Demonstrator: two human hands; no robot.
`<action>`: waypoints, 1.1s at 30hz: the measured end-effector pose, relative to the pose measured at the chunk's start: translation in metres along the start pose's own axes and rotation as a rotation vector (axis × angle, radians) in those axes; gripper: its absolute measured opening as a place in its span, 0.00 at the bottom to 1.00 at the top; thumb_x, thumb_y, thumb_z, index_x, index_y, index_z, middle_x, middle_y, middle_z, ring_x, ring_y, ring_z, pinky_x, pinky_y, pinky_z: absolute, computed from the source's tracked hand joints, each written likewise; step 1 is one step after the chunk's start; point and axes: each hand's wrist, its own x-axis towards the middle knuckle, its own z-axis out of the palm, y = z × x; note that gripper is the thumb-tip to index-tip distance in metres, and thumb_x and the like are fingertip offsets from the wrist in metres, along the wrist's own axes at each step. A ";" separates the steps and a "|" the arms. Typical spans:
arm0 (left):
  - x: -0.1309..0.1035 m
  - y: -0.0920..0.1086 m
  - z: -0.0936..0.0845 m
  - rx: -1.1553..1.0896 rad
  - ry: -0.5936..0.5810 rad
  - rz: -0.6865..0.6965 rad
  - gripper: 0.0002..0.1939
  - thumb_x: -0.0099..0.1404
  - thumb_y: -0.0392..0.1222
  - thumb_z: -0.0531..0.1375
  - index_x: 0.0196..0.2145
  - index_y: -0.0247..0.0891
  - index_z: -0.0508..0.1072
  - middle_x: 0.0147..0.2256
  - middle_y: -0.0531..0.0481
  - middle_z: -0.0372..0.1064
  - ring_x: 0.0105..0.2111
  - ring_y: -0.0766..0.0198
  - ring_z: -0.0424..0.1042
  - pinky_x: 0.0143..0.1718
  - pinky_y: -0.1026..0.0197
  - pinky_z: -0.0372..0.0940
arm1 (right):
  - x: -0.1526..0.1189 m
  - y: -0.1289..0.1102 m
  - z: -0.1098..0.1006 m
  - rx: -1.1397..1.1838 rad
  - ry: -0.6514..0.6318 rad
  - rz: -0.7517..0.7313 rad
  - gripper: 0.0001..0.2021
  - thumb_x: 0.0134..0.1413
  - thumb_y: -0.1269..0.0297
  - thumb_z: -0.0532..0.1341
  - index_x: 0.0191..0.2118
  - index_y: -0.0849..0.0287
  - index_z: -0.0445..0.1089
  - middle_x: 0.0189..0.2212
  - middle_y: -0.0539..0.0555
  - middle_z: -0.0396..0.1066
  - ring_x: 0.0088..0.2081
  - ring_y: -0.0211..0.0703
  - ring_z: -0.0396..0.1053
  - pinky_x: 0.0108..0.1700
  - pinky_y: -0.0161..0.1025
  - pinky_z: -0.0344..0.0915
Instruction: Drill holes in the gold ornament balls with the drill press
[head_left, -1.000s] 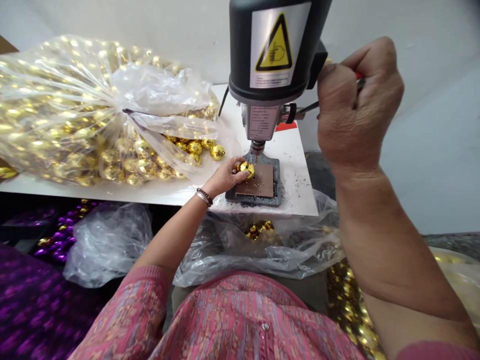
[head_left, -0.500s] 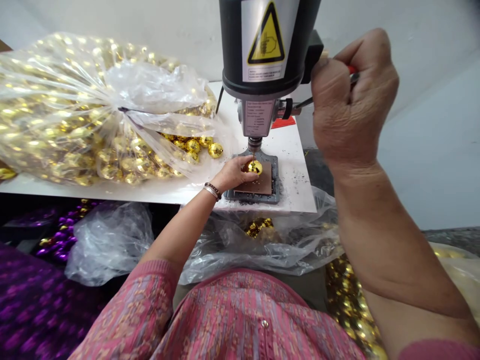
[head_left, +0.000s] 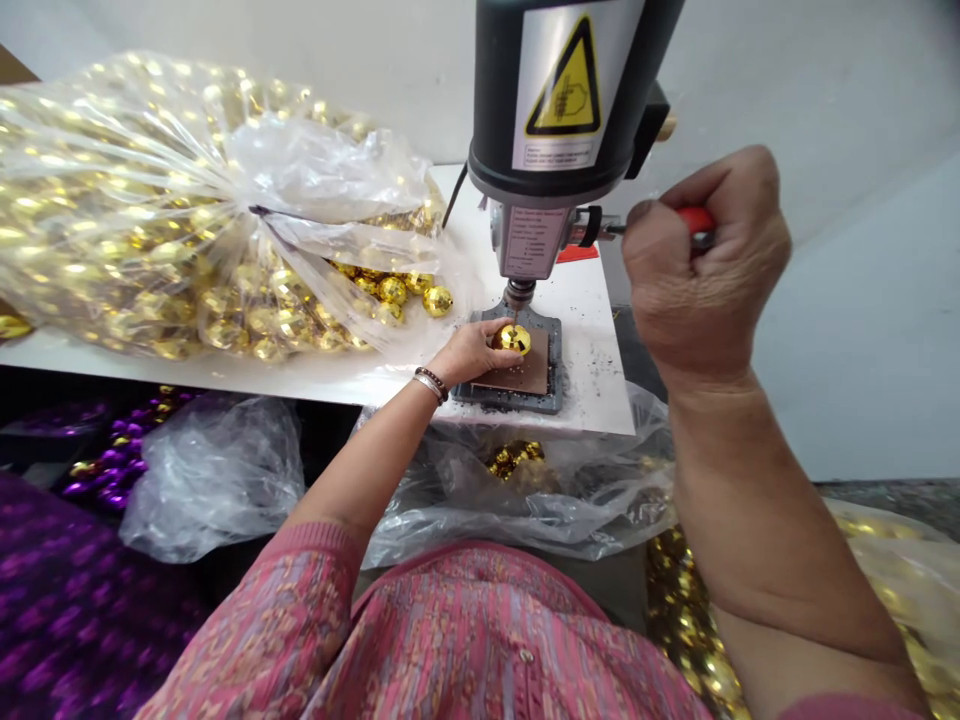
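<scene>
My left hand (head_left: 480, 352) grips a shiny gold faceted ball (head_left: 513, 340) between thumb and fingers. The ball rests on a brown board (head_left: 517, 378) that lies on the grey base (head_left: 553, 365) of a small drill press (head_left: 559, 110). Directly over the ball is the drill chuck (head_left: 520, 292), its thin bit at the ball's top. At the machine's right side, my right hand (head_left: 709, 260) is closed around the red-ended feed lever (head_left: 697, 220). The lever's grip is mostly covered by my fingers.
A large clear bag (head_left: 135, 230) of gold balls fills the left of the white table (head_left: 600, 410), several loose balls (head_left: 437, 300) at its mouth. Dark shavings lie around the base. Below the table edge is an open plastic bag (head_left: 585, 510) with gold balls; purple ones (head_left: 120, 460) are at left.
My right hand has moved downward with the feed lever. My left hand still holds the ball under the bit. The whole view has shifted slightly.
</scene>
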 end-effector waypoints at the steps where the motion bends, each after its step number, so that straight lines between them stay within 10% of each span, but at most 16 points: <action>1: 0.000 0.001 0.000 -0.001 -0.003 0.005 0.37 0.55 0.44 0.72 0.62 0.35 0.75 0.43 0.49 0.81 0.43 0.59 0.77 0.50 0.59 0.71 | -0.004 0.001 -0.001 -0.012 0.000 -0.019 0.08 0.56 0.66 0.56 0.29 0.60 0.54 0.25 0.45 0.51 0.27 0.24 0.49 0.34 0.28 0.52; 19: 0.002 -0.009 0.005 0.014 -0.004 0.039 0.35 0.58 0.44 0.71 0.62 0.35 0.74 0.44 0.47 0.80 0.42 0.59 0.76 0.47 0.60 0.70 | -0.046 0.031 0.012 -0.210 0.209 -0.281 0.07 0.61 0.62 0.56 0.34 0.58 0.63 0.25 0.46 0.60 0.26 0.29 0.57 0.31 0.32 0.54; 33: 0.003 -0.013 0.009 0.077 0.010 0.106 0.27 0.59 0.46 0.70 0.55 0.37 0.78 0.41 0.50 0.78 0.40 0.60 0.75 0.46 0.59 0.70 | -0.073 0.048 0.027 -0.109 0.233 -0.186 0.09 0.67 0.56 0.54 0.38 0.55 0.62 0.29 0.47 0.64 0.30 0.32 0.66 0.37 0.35 0.63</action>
